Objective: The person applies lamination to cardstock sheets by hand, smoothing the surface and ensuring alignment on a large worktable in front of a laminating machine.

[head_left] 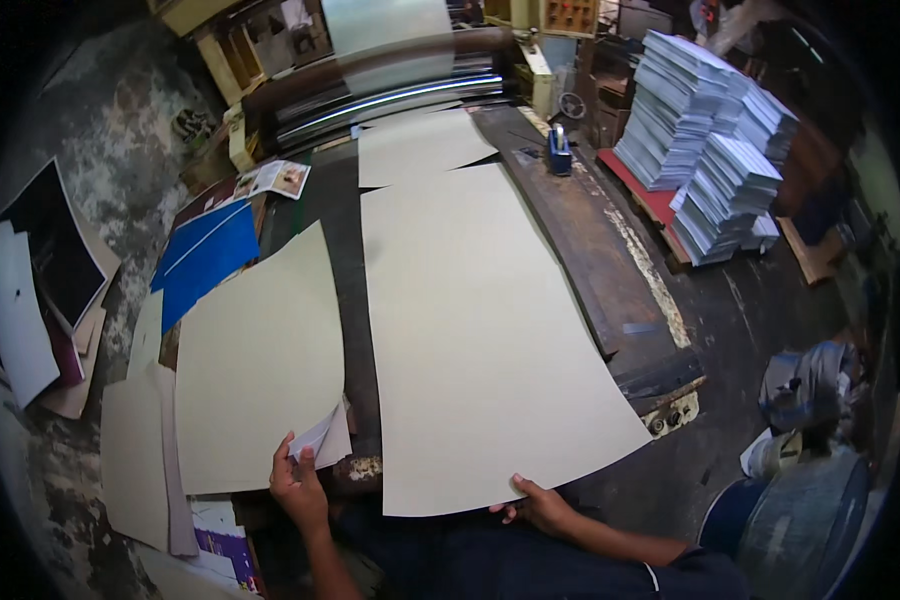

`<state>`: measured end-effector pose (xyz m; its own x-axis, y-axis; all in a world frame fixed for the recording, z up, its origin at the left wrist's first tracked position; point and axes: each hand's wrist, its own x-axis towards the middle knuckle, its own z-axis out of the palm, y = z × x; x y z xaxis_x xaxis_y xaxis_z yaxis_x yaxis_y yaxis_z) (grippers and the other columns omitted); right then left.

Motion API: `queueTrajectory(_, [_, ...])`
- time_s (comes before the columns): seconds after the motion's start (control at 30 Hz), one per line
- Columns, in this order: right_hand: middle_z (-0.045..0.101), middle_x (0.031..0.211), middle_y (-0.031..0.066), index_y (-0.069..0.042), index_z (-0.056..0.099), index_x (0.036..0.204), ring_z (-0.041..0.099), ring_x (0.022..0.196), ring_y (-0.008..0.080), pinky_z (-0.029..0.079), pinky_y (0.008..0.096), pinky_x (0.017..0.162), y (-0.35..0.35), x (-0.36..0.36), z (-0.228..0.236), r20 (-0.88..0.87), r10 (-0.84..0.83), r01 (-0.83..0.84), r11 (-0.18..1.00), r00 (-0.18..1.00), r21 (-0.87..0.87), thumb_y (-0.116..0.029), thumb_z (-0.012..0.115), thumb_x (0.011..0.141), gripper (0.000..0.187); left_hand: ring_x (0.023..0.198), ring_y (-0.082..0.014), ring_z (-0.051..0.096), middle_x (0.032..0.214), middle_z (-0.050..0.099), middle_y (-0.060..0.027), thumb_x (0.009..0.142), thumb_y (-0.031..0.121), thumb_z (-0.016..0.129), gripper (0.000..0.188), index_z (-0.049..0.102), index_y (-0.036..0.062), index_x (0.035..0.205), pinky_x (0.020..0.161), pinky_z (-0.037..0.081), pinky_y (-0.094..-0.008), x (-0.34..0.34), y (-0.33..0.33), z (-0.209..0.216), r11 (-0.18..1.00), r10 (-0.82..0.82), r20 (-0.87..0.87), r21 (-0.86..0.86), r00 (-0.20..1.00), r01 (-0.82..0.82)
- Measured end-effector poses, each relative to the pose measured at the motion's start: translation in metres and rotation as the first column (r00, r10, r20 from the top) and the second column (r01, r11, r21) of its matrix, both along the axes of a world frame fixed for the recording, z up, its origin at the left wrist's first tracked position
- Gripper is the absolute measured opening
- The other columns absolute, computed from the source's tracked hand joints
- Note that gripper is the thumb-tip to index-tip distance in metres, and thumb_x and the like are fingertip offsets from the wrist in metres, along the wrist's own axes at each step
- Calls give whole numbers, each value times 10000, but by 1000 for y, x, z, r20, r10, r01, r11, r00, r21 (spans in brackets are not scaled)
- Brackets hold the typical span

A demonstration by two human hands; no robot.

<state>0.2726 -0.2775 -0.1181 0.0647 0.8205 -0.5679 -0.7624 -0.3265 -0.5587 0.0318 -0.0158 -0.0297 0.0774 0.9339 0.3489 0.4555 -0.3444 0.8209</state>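
A large cream-coloured sheet of card (470, 330) lies lengthwise on the machine's bed, its near edge reaching out toward me. My right hand (542, 506) pinches that near edge, thumb on top and fingers underneath. Beyond its far end lies another cream sheet (410, 150), which reaches the rollers. To the left rests a pile of similar cream sheets (260, 350). At the near right corner of this pile, my left hand (300, 490) has its thumb and fingers closed on a sheet's edge. Beside those fingers a corner curls up and bares a white underside (317, 432).
Shiny rollers (390, 100) span the machine's far end. A blue tape dispenser (559, 152) stands on the right-hand metal ledge (610, 240). Tall paper stacks (675, 110) sit on a pallet at right. A blue drum (800, 530) is near right; blue sheets (210, 250) lie left.
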Motion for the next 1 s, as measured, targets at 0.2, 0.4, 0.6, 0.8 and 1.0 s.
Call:
queueTrajectory(0.2, [641,987,235,4,453,1212,536,713,184,498,386,744,3,3,-3,-73,-26,26,1000,997,-3,-402,402,1002,459,894,-195,636,921,682,-125,759,186,799,493,607,-17,1166,857,478,-330,-14,0,9,990,-141,-134,-24,981,139])
queueTrajectory(0.4, [660,969,214,15,471,1187,538,687,177,509,370,712,34,20,-3,-75,-122,128,988,990,89,-401,346,1017,467,1018,-208,637,1084,671,-167,762,162,796,519,574,-48,1181,953,433,-311,-30,8,17,901,-326,86,-273,941,337])
queueTrajectory(0.6, [640,1009,192,-24,447,1170,550,707,145,522,363,729,62,26,-19,-15,-219,219,972,976,85,-366,423,1000,383,972,-141,595,1046,651,-94,864,280,711,496,562,-41,1211,908,433,-279,-44,23,7,869,-268,119,-399,956,293])
queueTrajectory(0.8, [558,1256,154,-46,200,1445,599,796,164,545,351,759,49,35,18,-40,-363,362,932,931,-18,-266,460,990,569,935,-126,545,1013,615,-76,987,245,509,324,569,-49,1109,882,421,-266,-28,19,-12,965,-127,76,-221,989,141])
queueTrajectory(1.0, [626,964,117,40,565,1137,605,782,181,527,340,709,62,206,59,142,-185,112,905,972,411,-296,567,938,391,894,-144,525,959,594,-69,1009,262,464,311,577,-25,1053,853,413,-276,1,-6,-2,989,65,26,-138,998,-61])
